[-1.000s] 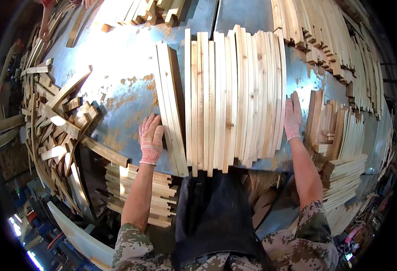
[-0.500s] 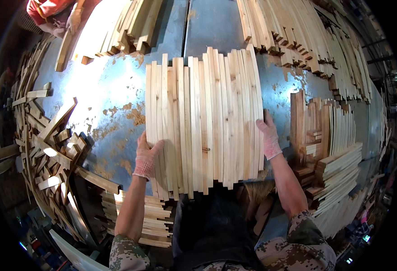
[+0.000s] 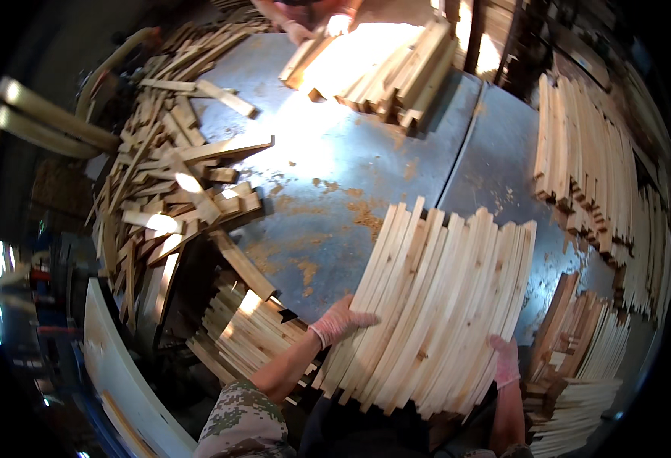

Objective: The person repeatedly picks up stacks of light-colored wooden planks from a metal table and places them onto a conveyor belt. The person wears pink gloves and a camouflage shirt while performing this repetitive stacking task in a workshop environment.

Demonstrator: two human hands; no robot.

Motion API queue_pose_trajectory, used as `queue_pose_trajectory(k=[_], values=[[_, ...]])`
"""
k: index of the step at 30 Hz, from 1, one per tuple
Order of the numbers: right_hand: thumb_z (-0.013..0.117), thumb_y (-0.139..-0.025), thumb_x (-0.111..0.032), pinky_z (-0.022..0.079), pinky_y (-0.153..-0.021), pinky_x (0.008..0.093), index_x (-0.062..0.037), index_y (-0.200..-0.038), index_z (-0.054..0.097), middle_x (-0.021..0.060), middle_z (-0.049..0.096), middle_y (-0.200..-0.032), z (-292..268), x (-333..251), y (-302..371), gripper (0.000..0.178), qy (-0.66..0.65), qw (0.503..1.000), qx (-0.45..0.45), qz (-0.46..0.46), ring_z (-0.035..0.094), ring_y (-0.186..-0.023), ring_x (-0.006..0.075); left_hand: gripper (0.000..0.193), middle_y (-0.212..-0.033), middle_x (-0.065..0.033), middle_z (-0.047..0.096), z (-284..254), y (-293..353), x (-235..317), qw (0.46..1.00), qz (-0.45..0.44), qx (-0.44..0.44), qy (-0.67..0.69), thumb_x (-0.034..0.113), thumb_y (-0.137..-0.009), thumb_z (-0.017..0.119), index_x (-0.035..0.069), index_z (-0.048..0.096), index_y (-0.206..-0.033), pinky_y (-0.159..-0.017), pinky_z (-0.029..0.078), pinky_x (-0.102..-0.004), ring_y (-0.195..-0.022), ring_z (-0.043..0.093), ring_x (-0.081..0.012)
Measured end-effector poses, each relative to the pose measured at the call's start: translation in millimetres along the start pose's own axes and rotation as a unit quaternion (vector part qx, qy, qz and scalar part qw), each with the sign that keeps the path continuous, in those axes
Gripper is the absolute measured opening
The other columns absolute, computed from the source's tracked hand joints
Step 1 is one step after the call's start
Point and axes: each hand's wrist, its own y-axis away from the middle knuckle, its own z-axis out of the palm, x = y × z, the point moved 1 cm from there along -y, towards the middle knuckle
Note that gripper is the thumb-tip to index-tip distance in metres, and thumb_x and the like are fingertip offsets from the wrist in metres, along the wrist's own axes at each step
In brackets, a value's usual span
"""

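Observation:
A side-by-side row of pale wooden strips (image 3: pixel 435 298) lies between my hands, with uneven ends, and its near end reaches past the table's front edge over my body. My left hand (image 3: pixel 341 322), in a pinkish work glove, grips the row's left side with the thumb on top. On the opposite side my right hand (image 3: pixel 505 360), gloved the same way, presses against the outermost strip. The undersides of the strips and some fingertips are hidden.
Jumbled wood offcuts (image 3: pixel 190 175) cover the table's left side. Beyond the metal tabletop (image 3: pixel 305 175), a co-worker's gloved hands (image 3: pixel 320 30) touch a wood stack (image 3: pixel 396 69). More strips (image 3: pixel 587 160) lie at right, shorter pieces (image 3: pixel 572 336) below them. Another stack (image 3: pixel 251 328) sits lower left.
My view has swung left. Both hands have drawn the row of strips toward me, so it hangs farther over the front edge. The co-worker's hands are still at the far stack.

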Motion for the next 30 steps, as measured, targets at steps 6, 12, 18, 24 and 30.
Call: queue_pose_trajectory(k=[6, 12, 18, 24, 30], values=[[0.069, -0.090, -0.004, 0.047, -0.064, 0.0270, 0.0054, -0.124, 0.063, -0.0014, 0.056, -0.082, 26.2, -10.4, 38.2, 0.036, 0.006, 0.998, -0.056, -0.027, 0.053, -0.067, 0.0093, 0.091, -0.142, -0.0139, 0.068, 9.0, 118.5, -22.6, 0.996, 0.003, 0.074, 0.044, 0.021, -0.078, 0.100, -0.001, 0.054, -0.153, -0.114, 0.051, -0.0396, -0.131, 0.063, -0.0234], [0.077, -0.080, -0.009, 0.049, -0.064, 0.0289, 0.0066, -0.134, 0.057, 0.0012, 0.060, -0.086, 78.9, -41.7, 57.9, 0.060, 0.010, 0.979, -0.197, -0.051, 0.055, -0.069, 0.0106, 0.083, -0.138, -0.0121, 0.070, 14.7, 257.8, -39.3, 0.980, 0.028, 0.165, 0.105, 0.014, -0.080, 0.095, -0.001, 0.056, -0.152, -0.111, 0.054, -0.0390, -0.128, 0.064, -0.0230], [0.078, -0.081, -0.013, 0.065, -0.088, 0.0409, 0.0106, -0.137, 0.059, 0.0148, 0.073, -0.111, 227.2, -116.7, 156.2, 0.063, 0.069, 0.937, -0.337, -0.061, 0.075, -0.094, 0.0271, 0.069, -0.118, -0.0102, 0.075, 31.4, 399.0, -77.3, 0.919, 0.163, 0.300, 0.195, 0.013, -0.084, 0.090, 0.002, 0.059, -0.144, -0.096, 0.059, -0.0370, -0.109, 0.071, -0.0197], [0.083, -0.077, -0.016, 0.064, -0.091, 0.0413, 0.0079, -0.141, 0.057, 0.0145, 0.073, -0.117, 347.5, -94.3, 268.4, 0.073, 0.144, 0.866, -0.479, 0.011, 0.075, -0.098, 0.0276, 0.063, -0.107, -0.0070, 0.073, 42.7, 560.0, -143.7, 0.855, 0.173, 0.380, 0.306, 0.010, -0.084, 0.089, 0.005, 0.059, -0.139, -0.076, 0.058, -0.0283, -0.091, 0.070, -0.0125], [0.083, -0.078, -0.017, 0.063, -0.091, 0.0410, 0.0075, -0.143, 0.055, 0.0136, 0.073, -0.118, 446.6, 1.6, 355.2, 0.075, 0.195, 0.779, -0.595, -0.006, 0.075, -0.100, 0.0270, 0.051, -0.093, 0.0019, 0.069, 46.0, 690.6, -244.0, 0.753, 0.241, 0.507, 0.343, 0.014, -0.086, 0.088, 0.006, 0.065, -0.131, -0.070, 0.052, -0.0246, -0.076, 0.061, -0.0063]])
